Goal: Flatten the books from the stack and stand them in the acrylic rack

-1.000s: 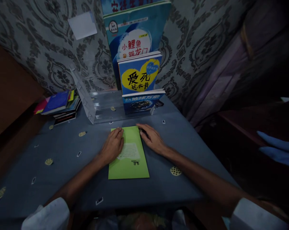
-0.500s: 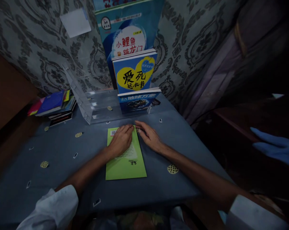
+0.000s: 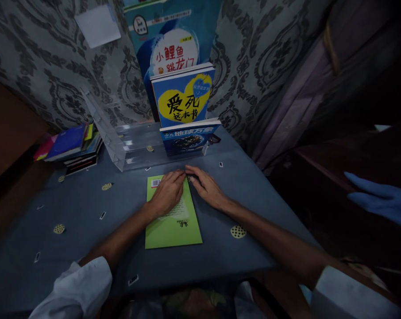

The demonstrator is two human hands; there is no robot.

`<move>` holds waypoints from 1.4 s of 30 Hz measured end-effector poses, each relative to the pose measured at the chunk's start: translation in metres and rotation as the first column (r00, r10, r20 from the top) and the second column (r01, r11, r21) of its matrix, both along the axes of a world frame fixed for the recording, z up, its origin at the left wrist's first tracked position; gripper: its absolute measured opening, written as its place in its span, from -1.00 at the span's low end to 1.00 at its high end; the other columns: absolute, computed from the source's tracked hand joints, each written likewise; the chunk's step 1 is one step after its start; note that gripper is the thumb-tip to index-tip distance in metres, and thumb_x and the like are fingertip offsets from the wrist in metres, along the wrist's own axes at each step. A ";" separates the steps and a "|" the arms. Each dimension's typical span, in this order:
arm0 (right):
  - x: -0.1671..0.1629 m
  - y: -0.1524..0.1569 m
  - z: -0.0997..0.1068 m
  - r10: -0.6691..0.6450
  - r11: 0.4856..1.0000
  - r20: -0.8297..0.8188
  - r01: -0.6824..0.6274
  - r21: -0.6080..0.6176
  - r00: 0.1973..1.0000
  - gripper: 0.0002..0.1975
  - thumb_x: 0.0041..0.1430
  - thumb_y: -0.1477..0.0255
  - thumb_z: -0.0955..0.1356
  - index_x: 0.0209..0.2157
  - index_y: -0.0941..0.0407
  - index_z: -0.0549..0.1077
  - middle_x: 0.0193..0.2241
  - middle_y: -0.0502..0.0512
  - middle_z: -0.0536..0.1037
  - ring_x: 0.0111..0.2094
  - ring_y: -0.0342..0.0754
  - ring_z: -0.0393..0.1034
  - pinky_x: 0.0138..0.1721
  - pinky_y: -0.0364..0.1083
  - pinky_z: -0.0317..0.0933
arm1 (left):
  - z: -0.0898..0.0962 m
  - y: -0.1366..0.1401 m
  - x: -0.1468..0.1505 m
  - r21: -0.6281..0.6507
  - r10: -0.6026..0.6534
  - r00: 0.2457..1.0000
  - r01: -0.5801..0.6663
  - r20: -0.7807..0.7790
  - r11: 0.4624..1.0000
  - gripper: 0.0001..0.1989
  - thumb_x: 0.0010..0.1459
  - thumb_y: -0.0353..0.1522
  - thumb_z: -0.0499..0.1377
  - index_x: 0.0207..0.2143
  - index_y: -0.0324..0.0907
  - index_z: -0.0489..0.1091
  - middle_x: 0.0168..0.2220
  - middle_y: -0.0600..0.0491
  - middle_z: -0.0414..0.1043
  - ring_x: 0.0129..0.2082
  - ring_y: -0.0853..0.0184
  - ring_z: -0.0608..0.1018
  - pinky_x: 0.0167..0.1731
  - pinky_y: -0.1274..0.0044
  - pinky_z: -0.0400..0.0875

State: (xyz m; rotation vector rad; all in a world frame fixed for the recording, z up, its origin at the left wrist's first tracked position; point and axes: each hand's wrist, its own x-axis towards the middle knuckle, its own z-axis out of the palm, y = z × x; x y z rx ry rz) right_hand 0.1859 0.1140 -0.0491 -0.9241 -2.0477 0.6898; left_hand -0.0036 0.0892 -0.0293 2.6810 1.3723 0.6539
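A thin green book (image 3: 174, 235) lies flat on the table, its back cover up, with a barcode in the far left corner. Across its upper part rests my left hand (image 3: 169, 190), fingers stretched out and covering some of the print. My right hand (image 3: 207, 189) lies just off the book's right edge, fingers extended toward the far right corner and the thumb apart. The fingertips of both hands come close together there; whether the right ones touch the book I cannot tell. Neither hand grips anything.
Beyond the hands, a clear acrylic stand (image 3: 119, 153) holds upright books, among them a blue and yellow book (image 3: 182, 99) and a dark blue book (image 3: 189, 139). At left is a stack of books (image 3: 71, 146). A blue glove-like shape (image 3: 383, 195) shows at far right.
The view has shifted slightly, so everything appears a little further left. Both hands and the green book keep nearly the same places relative to each other.
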 end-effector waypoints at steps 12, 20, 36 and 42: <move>0.001 0.003 -0.002 0.000 1.000 0.049 -0.001 0.012 0.999 -0.57 0.36 0.42 0.16 0.23 0.04 0.26 0.06 0.18 0.54 0.10 0.08 0.41 0.14 0.19 0.26 | 0.006 -0.003 -0.001 -0.032 -0.043 0.999 0.042 -0.006 0.999 -0.59 0.30 -0.51 -0.03 0.14 -0.18 0.37 0.08 -0.11 0.43 0.09 0.15 0.46 0.12 0.23 0.36; 0.000 0.004 -0.004 0.002 0.999 0.077 -0.005 0.035 0.997 -0.59 0.37 0.41 0.15 0.19 0.05 0.31 0.05 0.19 0.53 0.08 0.09 0.41 0.13 0.19 0.27 | 0.006 -0.007 -0.002 -0.031 -0.136 0.990 0.137 0.023 0.990 -0.62 0.30 -0.52 -0.02 0.09 -0.20 0.42 0.04 -0.12 0.47 0.08 0.16 0.47 0.14 0.23 0.37; -0.001 0.003 -0.001 0.007 0.998 0.127 -0.015 0.061 0.992 -0.60 0.35 0.41 0.16 0.16 0.08 0.37 0.07 0.21 0.52 0.10 0.13 0.38 0.13 0.19 0.24 | 0.021 -0.057 -0.002 -0.119 -0.271 0.962 0.266 -0.029 0.957 -0.62 0.30 -0.52 -0.01 0.09 -0.21 0.43 0.08 -0.13 0.47 0.10 0.19 0.49 0.13 0.28 0.41; -0.001 0.003 -0.003 0.006 0.997 0.117 -0.015 0.075 0.993 -0.61 0.34 0.38 0.19 0.13 0.13 0.39 0.06 0.25 0.54 0.06 0.15 0.40 0.10 0.20 0.25 | 0.021 -0.083 -0.002 -0.089 -0.336 0.942 0.335 0.005 0.938 -0.64 0.31 -0.51 0.01 0.10 -0.22 0.39 0.07 -0.12 0.49 0.12 0.20 0.48 0.10 0.28 0.44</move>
